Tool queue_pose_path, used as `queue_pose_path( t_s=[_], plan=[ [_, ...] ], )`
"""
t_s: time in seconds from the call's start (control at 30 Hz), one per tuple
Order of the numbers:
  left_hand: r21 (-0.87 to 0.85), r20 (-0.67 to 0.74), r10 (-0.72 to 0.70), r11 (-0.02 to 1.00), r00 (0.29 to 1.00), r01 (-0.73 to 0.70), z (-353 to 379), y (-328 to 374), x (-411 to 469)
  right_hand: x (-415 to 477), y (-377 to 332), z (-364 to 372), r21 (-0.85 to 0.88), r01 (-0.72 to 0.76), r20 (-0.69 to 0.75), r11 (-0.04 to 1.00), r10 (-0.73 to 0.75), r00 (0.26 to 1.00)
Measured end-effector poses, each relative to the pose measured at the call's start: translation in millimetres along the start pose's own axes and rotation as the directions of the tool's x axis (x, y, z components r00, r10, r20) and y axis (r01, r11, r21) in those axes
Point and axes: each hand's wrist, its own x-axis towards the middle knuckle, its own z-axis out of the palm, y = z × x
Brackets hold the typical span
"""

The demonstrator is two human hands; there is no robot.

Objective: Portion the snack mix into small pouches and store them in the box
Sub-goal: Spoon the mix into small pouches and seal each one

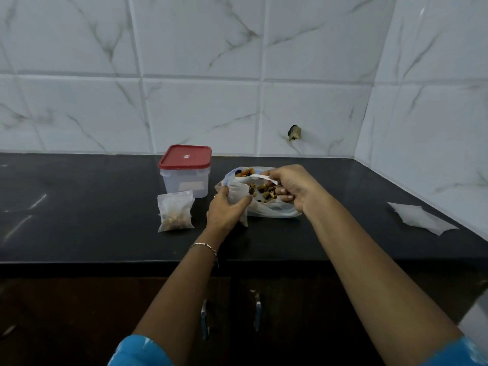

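Observation:
My left hand (226,208) grips a small translucent pouch (239,194), holding it upright beside the big snack bag (269,207). My right hand (291,187) pinches the handle of a white plastic spoon (260,177) loaded with snack mix (245,172) above the pouch mouth. More dark and tan snack pieces lie in the open bag under my right hand. A filled pouch (175,211) stands to the left on the black counter. Behind it sits the clear box (186,179), closed by its red lid (185,157).
Several empty pouches (420,219) lie flat at the counter's right end near the side wall. The black counter (92,220) meets tiled walls at the back and right. Cabinet door handles (257,311) show below the front edge.

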Motion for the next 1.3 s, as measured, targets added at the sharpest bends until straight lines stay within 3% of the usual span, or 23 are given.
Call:
queue_pose_path(
  t_s=[0.13, 0.27, 0.33, 0.4, 0.5, 0.6, 0.73, 0.9, 0.97, 1.03, 1.1, 1.17, 1.3],
  plan=[
    [-0.02, -0.012, -0.015, 1.0, 1.0, 0.015, -0.8, -3.4, 2.1, -2.0, -0.1, 6.1, -0.178, 0.053, -0.031, 0.983, -0.059, 0.998],
    [-0.02, -0.004, -0.034, 0.999, 0.999, 0.034, -1.6, -3.2, 3.0, -1.4, 1.5, 11.7, -0.393, 0.18, 0.018, 0.902, -0.188, 0.982],
    [-0.012, -0.01, -0.023, 1.0, 1.0, 0.023, -0.8, -2.6, 2.9, -2.9, 3.2, 15.2, -0.578, 0.282, 0.056, 0.766, -0.307, 0.95],
    [-0.021, -0.034, -0.015, 1.0, 0.999, 0.014, 0.3, -4.4, 4.4, -6.7, 5.0, 18.2, -0.751, 0.375, 0.127, 0.544, -0.438, 0.89],
    [-0.041, -0.054, -0.02, 0.999, 0.998, 0.018, 1.5, -7.5, 7.1, -10.3, 7.5, 20.7, -0.844, 0.461, 0.243, 0.275, -0.571, 0.784],
    [-0.058, -0.056, -0.029, 0.998, 0.998, 0.026, 1.7, -7.1, 7.3, -8.1, 9.3, 19.3, -0.876, 0.477, 0.328, 0.072, -0.637, 0.698],
    [-0.06, -0.049, -0.045, 0.997, 0.998, 0.042, 1.6, -6.1, 7.3, -7.5, 11.5, 12.4, -0.855, 0.518, 0.393, -0.036, -0.698, 0.599],
    [-0.055, -0.057, -0.053, 0.997, 0.997, 0.05, 0.8, -6.4, 7.1, -3.5, 18.1, 6.4, -0.841, 0.523, 0.452, -0.14, -0.713, 0.536],
    [-0.059, -0.053, -0.05, 0.997, 0.997, 0.047, 0.5, -6.3, 6.1, -0.9, 22.9, 4.7, -0.84, 0.53, 0.412, -0.115, -0.77, 0.487],
    [-0.062, -0.057, -0.054, 0.997, 0.997, 0.05, -0.6, -6.3, 5.8, -0.2, 28.3, 1.2, -0.841, 0.54, 0.281, 0.016, -0.84, 0.464],
    [-0.045, -0.042, -0.054, 0.998, 0.998, 0.052, -0.7, -5.7, 5.9, -1.1, 38.7, -6.3, -0.802, 0.53, 0.058, 0.275, -0.847, 0.528],
    [-0.018, -0.024, -0.054, 0.998, 0.998, 0.053, -0.6, -6.3, 7.0, 0.4, 54.8, -16.1, -0.698, 0.477, -0.157, 0.534, -0.763, 0.627],
    [0.007, -0.022, -0.061, 0.998, 0.998, 0.062, 0.4, -7.2, 9.1, 7.7, 88.4, -31.6, -0.519, 0.276, -0.333, 0.809, -0.489, 0.807]
  ],
)
